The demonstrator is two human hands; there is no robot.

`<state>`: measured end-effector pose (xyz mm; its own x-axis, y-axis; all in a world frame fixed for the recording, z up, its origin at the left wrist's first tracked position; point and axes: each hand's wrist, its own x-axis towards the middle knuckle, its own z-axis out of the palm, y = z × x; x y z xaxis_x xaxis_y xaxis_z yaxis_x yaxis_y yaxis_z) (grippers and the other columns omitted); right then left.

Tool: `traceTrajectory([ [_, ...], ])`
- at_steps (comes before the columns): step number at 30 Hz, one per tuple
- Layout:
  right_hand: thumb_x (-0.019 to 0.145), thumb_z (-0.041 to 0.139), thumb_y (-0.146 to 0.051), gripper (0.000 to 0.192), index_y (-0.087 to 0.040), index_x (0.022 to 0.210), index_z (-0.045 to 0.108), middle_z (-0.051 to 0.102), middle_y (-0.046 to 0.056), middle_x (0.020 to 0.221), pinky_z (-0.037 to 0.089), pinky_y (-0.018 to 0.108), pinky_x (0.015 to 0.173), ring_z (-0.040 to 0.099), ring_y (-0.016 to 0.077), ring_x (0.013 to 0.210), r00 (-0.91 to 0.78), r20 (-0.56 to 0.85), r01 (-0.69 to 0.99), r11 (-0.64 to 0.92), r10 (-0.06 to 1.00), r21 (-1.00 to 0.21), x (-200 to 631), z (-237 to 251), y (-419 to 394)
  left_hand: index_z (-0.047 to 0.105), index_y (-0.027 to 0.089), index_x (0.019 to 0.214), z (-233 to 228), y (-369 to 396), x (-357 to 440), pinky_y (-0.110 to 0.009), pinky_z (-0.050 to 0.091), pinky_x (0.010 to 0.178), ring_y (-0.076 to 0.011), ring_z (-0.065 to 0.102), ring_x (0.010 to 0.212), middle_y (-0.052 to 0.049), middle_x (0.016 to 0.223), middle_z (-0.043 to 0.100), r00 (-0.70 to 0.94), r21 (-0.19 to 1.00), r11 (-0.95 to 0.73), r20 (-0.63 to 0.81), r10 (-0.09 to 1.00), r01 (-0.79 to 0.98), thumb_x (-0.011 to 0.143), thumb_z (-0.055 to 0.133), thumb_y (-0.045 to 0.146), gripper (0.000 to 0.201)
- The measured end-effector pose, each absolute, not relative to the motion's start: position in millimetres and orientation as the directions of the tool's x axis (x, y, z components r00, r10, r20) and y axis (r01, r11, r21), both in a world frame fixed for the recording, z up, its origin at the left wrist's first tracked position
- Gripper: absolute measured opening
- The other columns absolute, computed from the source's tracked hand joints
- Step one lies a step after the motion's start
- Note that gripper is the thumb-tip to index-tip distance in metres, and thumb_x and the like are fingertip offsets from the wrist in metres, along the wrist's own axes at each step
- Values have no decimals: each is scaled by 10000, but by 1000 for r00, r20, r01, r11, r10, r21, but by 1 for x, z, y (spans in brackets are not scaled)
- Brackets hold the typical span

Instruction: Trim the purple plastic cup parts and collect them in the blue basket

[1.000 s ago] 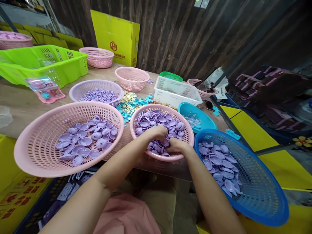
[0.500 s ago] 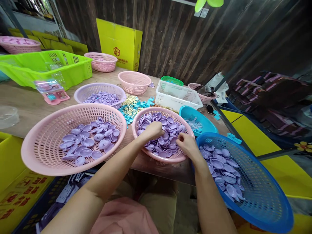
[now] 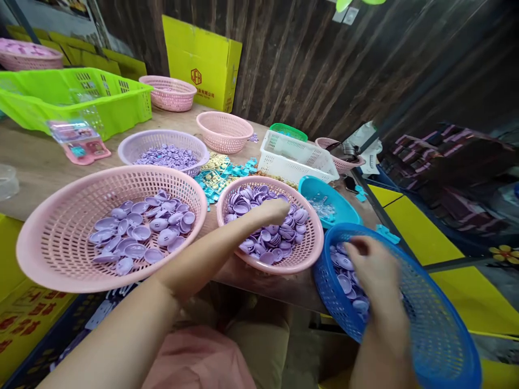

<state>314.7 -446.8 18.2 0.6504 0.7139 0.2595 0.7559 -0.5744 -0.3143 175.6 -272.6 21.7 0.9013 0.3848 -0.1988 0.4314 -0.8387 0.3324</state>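
Observation:
Small purple dished oval plastic pieces (image 3: 275,254) fill the pink basket (image 3: 312,259) in front of me. My left hand (image 3: 278,212) reaches into that basket, closed and bent down over the pieces; what its fingers hold, if anything, is hidden. Over the blue basket (image 3: 441,302) at the right is my right hand (image 3: 375,267), smeared by motion. Its fingers look curled, and I cannot tell whether anything is in them. More purple dished pieces (image 3: 344,283) lie below it in the blue basket.
A larger pink basket (image 3: 52,232) with similar pieces stands at the left. Behind are a lilac basket (image 3: 130,148), loose blue and cream parts (image 3: 221,178), a white crate (image 3: 298,167) and a turquoise basin (image 3: 344,208). A green crate (image 3: 121,108) is at back left.
My right hand has moved right, from the middle pink basket to over the blue basket. My left hand has shifted slightly right within the pink basket. The view has also shifted slightly.

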Motion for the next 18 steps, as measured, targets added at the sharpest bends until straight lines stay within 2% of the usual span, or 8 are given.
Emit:
traceTrajectory([
  [2,724,412,-339,259,-187,847,582,622,108,919,409,377,742,569,233,813,375,96,875,-318,922,-364,285,6,-420,679,108,859,7,-265,165,-282,459,645,-207,605,665,-104,729,658,872,285,-845,-337,355,453,618,562,87,268],
  [3,716,444,-312,214,-202,813,600,636,86,887,416,345,723,576,213,788,294,32,889,-261,955,-376,271,0,-407,680,127,877,2,-265,162,-277,460,634,-200,603,641,-88,723,660,859,278,-853,-404,314,443,596,579,79,302],
  [6,629,557,-192,138,-229,737,635,646,57,747,400,297,616,576,193,681,97,-247,940,-170,964,-295,241,-13,-379,688,157,859,-10,-266,158,-271,461,618,-196,597,617,-62,712,664,843,309,-864,-494,212,398,524,612,34,364],
  [8,585,573,-115,164,-222,690,642,634,53,694,374,284,578,568,191,651,43,-347,962,-132,937,-239,232,-19,-371,692,163,782,-14,-267,158,-270,461,639,-201,595,657,-54,705,664,857,317,-854,-454,245,412,487,625,18,336],
  [11,617,535,-83,152,-203,634,628,622,61,676,358,277,585,562,188,664,52,-318,967,-127,947,-219,233,-23,-369,673,151,712,-16,-262,158,-261,459,632,-188,585,649,-42,665,648,875,363,-829,-399,274,425,499,632,31,248],
  [14,694,490,-130,145,-184,700,624,618,73,727,366,283,615,564,197,709,114,-266,965,-171,957,-201,246,-21,-372,645,135,770,-14,-256,153,-242,457,558,-136,557,513,-7,590,598,889,521,-736,-381,253,433,602,601,86,181],
  [16,724,476,-171,136,-170,739,612,613,81,849,384,282,661,566,192,769,132,-178,946,-177,975,-272,256,-19,-377,614,131,817,-11,-253,150,-233,461,536,-113,542,466,22,548,556,910,670,-617,-330,250,413,671,568,121,154],
  [18,729,483,-212,121,-166,738,596,565,89,1047,397,271,719,548,188,891,101,-50,897,-113,994,-427,263,-16,-384,581,124,833,-5,-254,150,-235,471,535,-108,549,464,38,527,528,937,798,-492,-281,209,349,711,548,143,128],
])
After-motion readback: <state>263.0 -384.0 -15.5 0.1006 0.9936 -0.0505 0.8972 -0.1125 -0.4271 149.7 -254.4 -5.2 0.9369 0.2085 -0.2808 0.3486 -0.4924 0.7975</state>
